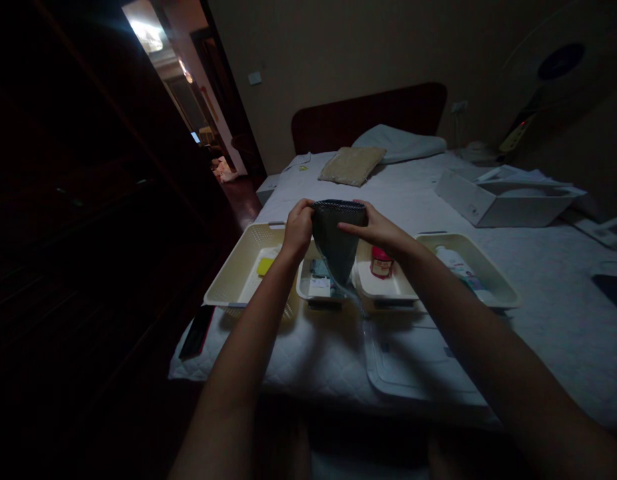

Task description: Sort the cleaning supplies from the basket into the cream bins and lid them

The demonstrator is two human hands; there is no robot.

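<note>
Between my two hands hangs a dark grey-green cloth pouch (338,243) with a dotted rim, narrowing downward to a thin trailing end. My left hand (299,228) grips its rim at the left, fingers closed. At the right edge my right hand (376,228) holds it, thumb laid across the front and the other fingers partly hidden. Below it, a small white tray (302,288) contains a white packet (319,287) and dark packets. Beside that, another pale tray (388,288) holds a red-lidded jar (381,263), close under my right forearm.
A cream basket (228,273) with a yellow item (264,267) stands left. A bin (503,287) with a white bottle (456,263) stands right. A clear lid (413,363) and a phone (196,333) lie in front. Farther back are a white box (481,203) and a cushion (352,165).
</note>
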